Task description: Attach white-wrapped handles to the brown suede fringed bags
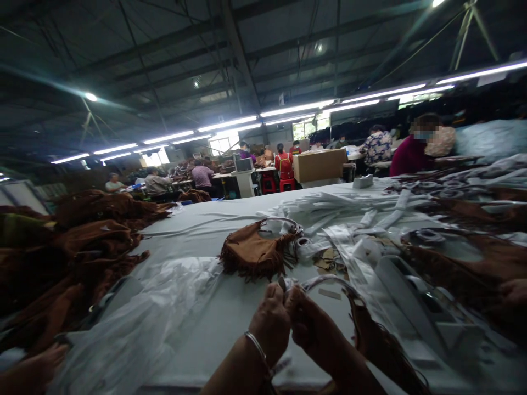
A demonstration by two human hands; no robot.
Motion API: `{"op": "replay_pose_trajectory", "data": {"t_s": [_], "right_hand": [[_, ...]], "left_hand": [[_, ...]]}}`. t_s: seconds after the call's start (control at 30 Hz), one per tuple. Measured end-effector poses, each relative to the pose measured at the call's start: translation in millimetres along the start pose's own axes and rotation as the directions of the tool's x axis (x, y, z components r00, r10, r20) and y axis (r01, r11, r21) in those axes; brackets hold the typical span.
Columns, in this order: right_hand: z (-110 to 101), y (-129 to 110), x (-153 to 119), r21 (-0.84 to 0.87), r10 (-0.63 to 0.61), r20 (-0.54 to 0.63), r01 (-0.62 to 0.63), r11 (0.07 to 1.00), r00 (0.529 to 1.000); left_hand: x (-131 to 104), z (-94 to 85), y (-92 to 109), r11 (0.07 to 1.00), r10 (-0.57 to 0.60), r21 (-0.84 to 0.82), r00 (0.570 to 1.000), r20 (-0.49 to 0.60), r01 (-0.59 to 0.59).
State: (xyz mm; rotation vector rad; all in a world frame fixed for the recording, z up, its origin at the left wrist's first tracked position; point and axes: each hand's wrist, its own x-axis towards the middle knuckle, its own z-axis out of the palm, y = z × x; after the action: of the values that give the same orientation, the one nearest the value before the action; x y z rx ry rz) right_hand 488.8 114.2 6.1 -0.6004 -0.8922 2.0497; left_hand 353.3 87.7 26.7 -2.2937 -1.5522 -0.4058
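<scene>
Strap (324, 278), left hand (270, 320) and right hand (307, 317) pinching, close together

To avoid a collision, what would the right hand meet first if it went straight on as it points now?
The right hand would likely meet the left hand first; beyond, perhaps the brown fringed bag, though depth is unclear.
</scene>
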Motion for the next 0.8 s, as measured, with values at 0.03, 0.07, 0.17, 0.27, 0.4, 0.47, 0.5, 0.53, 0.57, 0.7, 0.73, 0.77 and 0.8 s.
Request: {"op": "replay_pose_trajectory", "data": {"t_s": [0.03,0.07,0.17,0.27,0.4,0.47,0.5,0.53,0.57,0.7,0.73,0.77,0.8], "right_hand": [[0.0,3.8,4.3,0.06,0.058,-0.028,-0.056,0.997,0.998],[-0.2,8.1,9.3,0.132,0.12,-0.055,-0.112,0.985,0.991],[-1.1,18.0,22.6,0.282,0.216,-0.1,-0.18,0.942,0.971],[2.1,16.8,25.1,0.285,0.164,-0.136,-0.12,0.951,0.977],[13.4,5.6,16.8,0.224,0.134,-0.125,-0.103,0.969,0.983],[18.8,1.9,13.3,0.22,0.121,-0.108,-0.095,0.971,0.987],[20.7,0.9,12.3,0.223,0.114,-0.106,-0.088,0.971,0.988],[22.0,0.4,12.0,0.226,0.104,-0.109,-0.077,0.971,0.989],[22.6,0.2,12.2,0.225,0.092,-0.114,-0.065,0.972,0.989],[21.2,1.9,15.1,0.183,0.029,-0.136,-0.003,0.983,0.99],[20.8,3.3,15.7,0.163,0.005,-0.138,0.017,0.986,0.99],[20.6,5.0,16.5,0.142,-0.016,-0.143,0.036,0.989,0.99],[20.4,7.0,18.0,0.118,-0.031,-0.148,0.049,0.992,0.989]], "left_hand": [[-3.0,4.9,2.5,0.998,-0.013,0.065,1.0,0.017,0.012],[-6.4,9.6,4.9,0.993,-0.036,0.114,0.999,0.024,0.033],[-16.2,13.3,8.0,0.993,-0.076,0.087,0.997,0.015,0.074],[-19.1,-3.8,2.3,0.943,-0.127,-0.307,0.992,0.019,0.127],[-7.9,-30.5,-11.0,0.416,-0.45,-0.791,0.857,0.249,0.448],[-2.1,-35.2,-15.2,0.186,-0.469,-0.803,0.769,0.434,0.566],[-0.5,-35.8,-16.2,0.117,-0.464,-0.782,0.73,0.503,0.613],[0.1,-36.0,-16.5,0.069,-0.466,-0.757,0.692,0.552,0.65],[0.0,-36.1,-16.2,0.039,-0.473,-0.739,0.664,0.579,0.673],[-2.5,-39.2,-10.7,0.017,-0.424,-0.735,0.671,0.609,0.678],[-2.4,-39.6,-9.0,0.019,-0.402,-0.735,0.679,0.615,0.677],[-1.8,-38.8,-7.8,0.024,-0.388,-0.734,0.683,0.619,0.679],[-0.8,-36.6,-7.3,0.032,-0.38,-0.736,0.689,0.617,0.677]]}}
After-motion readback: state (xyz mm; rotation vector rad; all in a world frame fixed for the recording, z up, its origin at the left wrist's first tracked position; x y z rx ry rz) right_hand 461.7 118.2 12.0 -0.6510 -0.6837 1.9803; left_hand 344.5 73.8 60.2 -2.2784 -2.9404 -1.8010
